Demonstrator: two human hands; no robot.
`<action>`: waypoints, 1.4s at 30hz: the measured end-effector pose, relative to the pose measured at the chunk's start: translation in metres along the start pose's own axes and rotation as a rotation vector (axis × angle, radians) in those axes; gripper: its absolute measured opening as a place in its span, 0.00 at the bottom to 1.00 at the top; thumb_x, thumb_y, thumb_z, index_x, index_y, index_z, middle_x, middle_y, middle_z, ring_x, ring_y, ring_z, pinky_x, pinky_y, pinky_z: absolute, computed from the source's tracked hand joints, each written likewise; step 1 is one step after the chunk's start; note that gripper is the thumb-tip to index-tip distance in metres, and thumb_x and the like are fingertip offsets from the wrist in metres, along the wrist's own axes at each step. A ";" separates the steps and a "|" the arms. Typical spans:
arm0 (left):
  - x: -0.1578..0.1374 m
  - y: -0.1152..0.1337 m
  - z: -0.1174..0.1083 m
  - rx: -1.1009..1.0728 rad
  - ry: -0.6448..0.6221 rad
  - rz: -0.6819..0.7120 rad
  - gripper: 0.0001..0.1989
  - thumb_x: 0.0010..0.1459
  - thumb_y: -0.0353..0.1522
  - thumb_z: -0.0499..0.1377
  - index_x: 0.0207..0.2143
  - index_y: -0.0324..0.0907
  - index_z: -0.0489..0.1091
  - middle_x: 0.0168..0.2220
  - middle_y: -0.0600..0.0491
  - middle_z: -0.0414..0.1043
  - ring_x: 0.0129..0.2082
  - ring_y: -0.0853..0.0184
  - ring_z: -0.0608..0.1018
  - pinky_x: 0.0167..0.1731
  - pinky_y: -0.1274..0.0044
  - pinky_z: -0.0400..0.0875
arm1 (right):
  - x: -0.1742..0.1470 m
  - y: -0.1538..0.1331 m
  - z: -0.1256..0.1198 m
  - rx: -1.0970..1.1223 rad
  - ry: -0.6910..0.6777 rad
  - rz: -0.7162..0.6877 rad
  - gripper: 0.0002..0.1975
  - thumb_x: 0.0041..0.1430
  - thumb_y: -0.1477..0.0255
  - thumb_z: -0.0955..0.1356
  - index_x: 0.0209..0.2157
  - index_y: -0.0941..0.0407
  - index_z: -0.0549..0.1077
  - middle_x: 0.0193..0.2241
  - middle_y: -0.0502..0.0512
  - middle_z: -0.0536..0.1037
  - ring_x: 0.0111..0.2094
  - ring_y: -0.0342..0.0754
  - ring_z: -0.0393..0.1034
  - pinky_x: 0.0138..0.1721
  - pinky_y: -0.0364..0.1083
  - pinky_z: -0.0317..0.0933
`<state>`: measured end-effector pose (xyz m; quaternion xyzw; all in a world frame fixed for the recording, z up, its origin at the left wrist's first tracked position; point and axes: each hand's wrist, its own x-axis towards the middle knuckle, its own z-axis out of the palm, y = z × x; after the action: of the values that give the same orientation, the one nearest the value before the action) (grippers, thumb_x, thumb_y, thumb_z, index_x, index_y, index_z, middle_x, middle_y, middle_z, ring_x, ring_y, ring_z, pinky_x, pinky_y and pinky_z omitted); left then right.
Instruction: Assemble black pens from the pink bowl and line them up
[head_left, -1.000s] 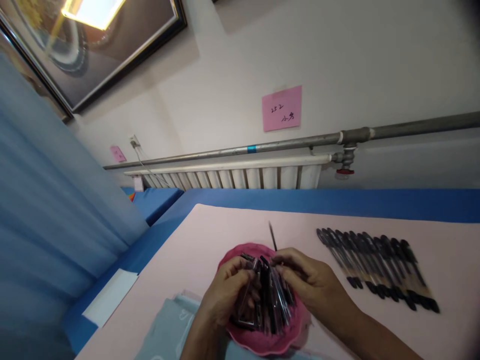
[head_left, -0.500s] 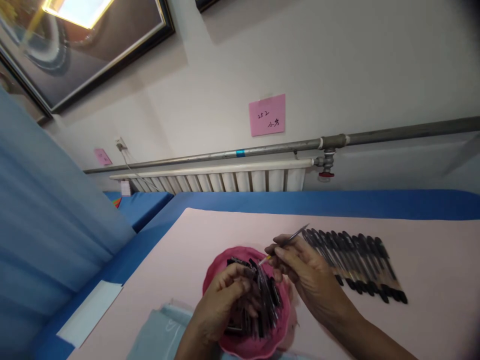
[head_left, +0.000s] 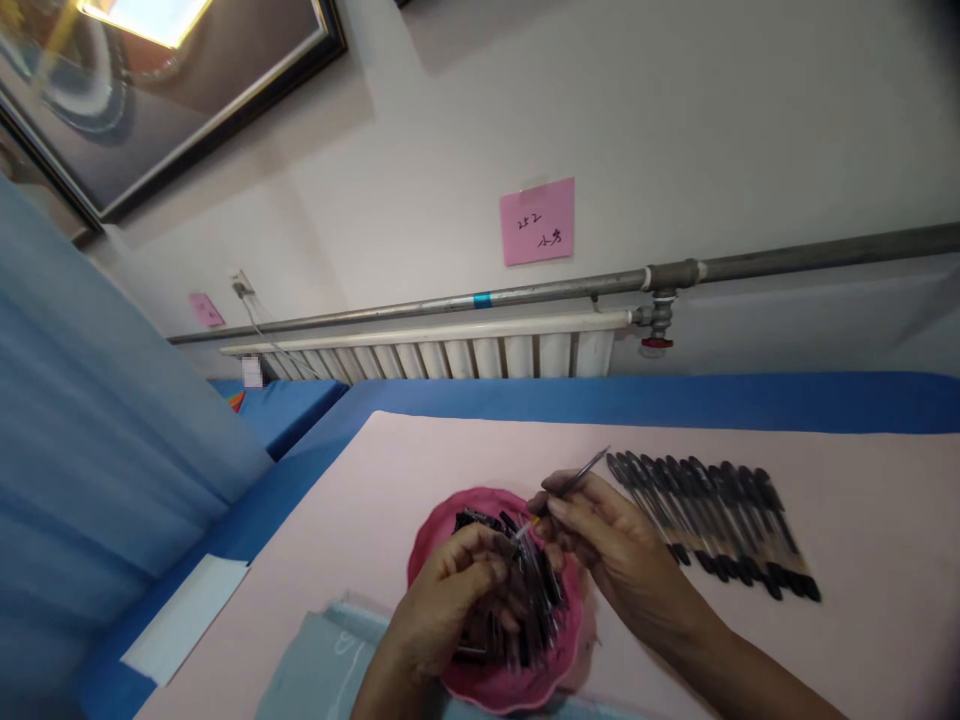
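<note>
White wall [head_left: 712, 120] across the back, blue curtain [head_left: 112, 450] down the left side. In front of me a blue padded bed [head_left: 525, 397], pale pink sheet [head_left: 862, 500] spread over most of it. Framed picture [head_left: 217, 110] top left, glare on its glass. Grey pipe [head_left: 405, 310] runs along the wall, white radiator [head_left: 487, 357] under it. On the sheet, right side: row of pens [head_left: 715, 520], black-capped, side by side, slanting, caps toward the wall. Pink bowl [head_left: 417, 570], wavy rim, sits left of the row, dark and clear pen parts [head_left: 534, 600] heaped inside. Light blue cloth [head_left: 315, 660] left of the bowl, partly behind my left arm. My right hand [head_left: 619, 540] is over the bowl's right edge, thumb and fingers pinched on a thin refill [head_left: 586, 470], dark end up toward the row, pale end down toward my other hand. My left hand [head_left: 450, 600] is over the bowl, fingers curled, thumb near index, right by that pale end; can't tell if it grips anything. White paper [head_left: 184, 620] far left, pink note [head_left: 538, 222] on the wall, handwritten.
</note>
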<state>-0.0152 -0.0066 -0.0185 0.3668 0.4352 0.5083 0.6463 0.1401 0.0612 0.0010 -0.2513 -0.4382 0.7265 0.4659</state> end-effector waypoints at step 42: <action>0.008 0.004 0.002 -0.287 0.162 0.152 0.06 0.47 0.28 0.60 0.30 0.36 0.69 0.30 0.50 0.74 0.31 0.68 0.75 0.36 0.76 0.66 | -0.010 0.026 0.010 -0.584 -0.273 0.216 0.04 0.49 0.71 0.65 0.28 0.55 0.70 0.22 0.48 0.70 0.25 0.44 0.65 0.27 0.43 0.59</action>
<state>-0.0136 0.0020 -0.0158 0.2605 0.3798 0.6406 0.6145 0.1249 0.0437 -0.0173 -0.3197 -0.6570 0.6422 0.2317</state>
